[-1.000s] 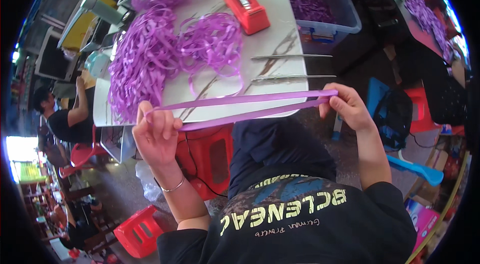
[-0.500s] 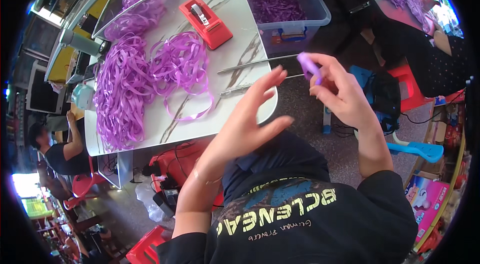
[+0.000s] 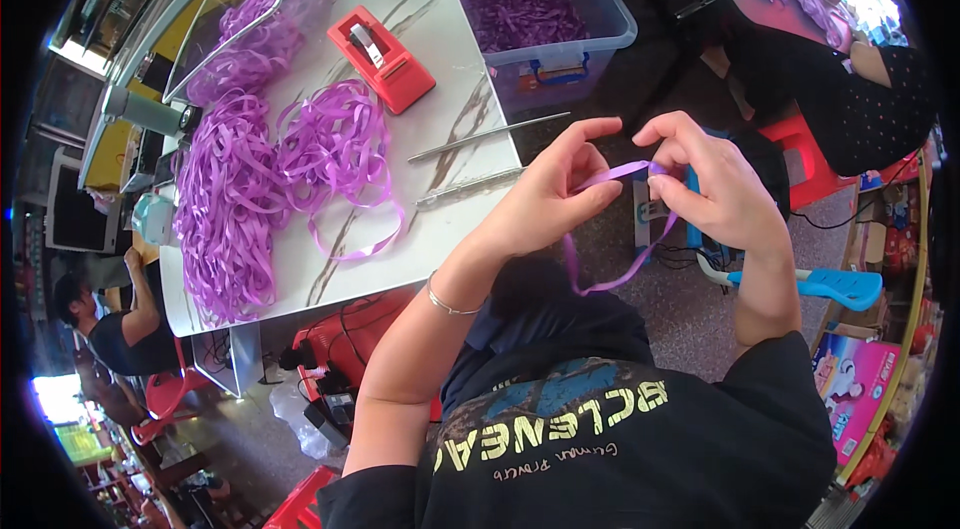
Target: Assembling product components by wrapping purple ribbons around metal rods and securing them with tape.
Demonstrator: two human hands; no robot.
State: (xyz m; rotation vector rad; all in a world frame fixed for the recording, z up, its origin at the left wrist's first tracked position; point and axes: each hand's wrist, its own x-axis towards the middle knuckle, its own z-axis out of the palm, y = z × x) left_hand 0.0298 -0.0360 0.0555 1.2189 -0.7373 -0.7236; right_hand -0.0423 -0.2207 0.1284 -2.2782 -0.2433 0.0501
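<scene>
In front of my body a purple ribbon loop (image 3: 612,286) hangs between my two hands, past the table's right corner. My left hand (image 3: 550,194) has thumb and fingers closed on the ribbon. Across from it my right hand (image 3: 725,189) pinches a bunched part of the same ribbon at its fingertips. Beside my left hand, an upper metal rod (image 3: 485,138) and a lower metal rod (image 3: 465,190) stick out over the table edge. To their left lies a smaller heap of purple ribbon loops (image 3: 335,144), touching a larger heap (image 3: 230,209).
A red tape dispenser (image 3: 385,64) stands on the white marbled table (image 3: 440,29). Right of the table is a clear bin (image 3: 590,41) with purple ribbon inside. A person in black (image 3: 830,99) sits at the upper right; another person (image 3: 125,329) is at far left.
My hands have come together at the ribbon, and my left hand has closed on it. The bunched ribbon in my right hand now hangs as an open loop. The view has shifted slightly.
</scene>
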